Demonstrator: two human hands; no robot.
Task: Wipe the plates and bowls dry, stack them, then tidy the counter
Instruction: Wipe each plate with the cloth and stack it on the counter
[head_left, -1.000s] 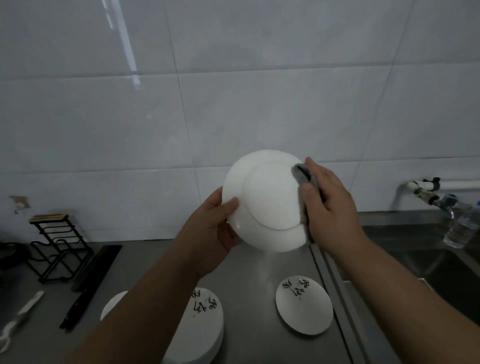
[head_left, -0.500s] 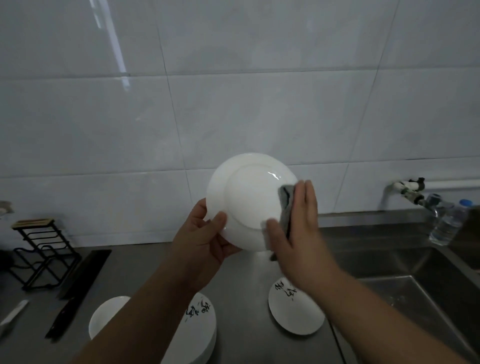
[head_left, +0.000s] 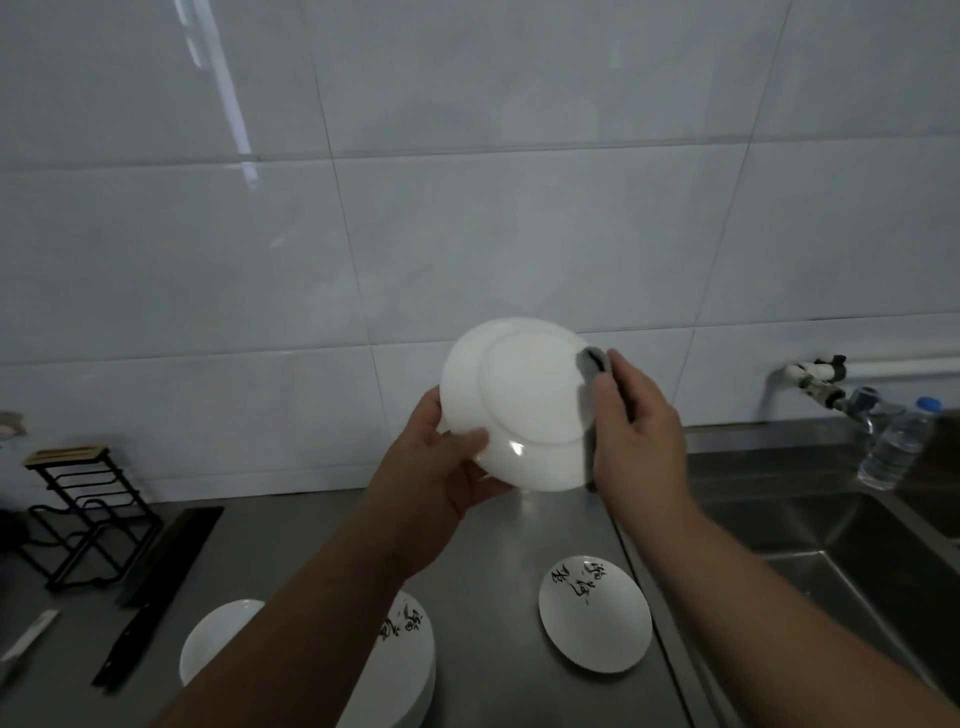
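I hold a white plate up in front of the wall, its underside turned to me. My left hand grips its lower left rim, thumb lying on the underside. My right hand pinches a grey cloth against the plate's right edge. Down on the steel counter a single plate with black writing lies flat to the right. A stack of plates with writing sits under my left forearm, and a white bowl stands to its left.
A steel sink fills the right, with a tap and a clear water bottle behind it. A black wire rack, a dark flat board, a black knife and a white-handled tool lie at the left.
My right hand has slid the cloth from the plate's lower right underside up to its right edge. The left hand has turned the plate a little.
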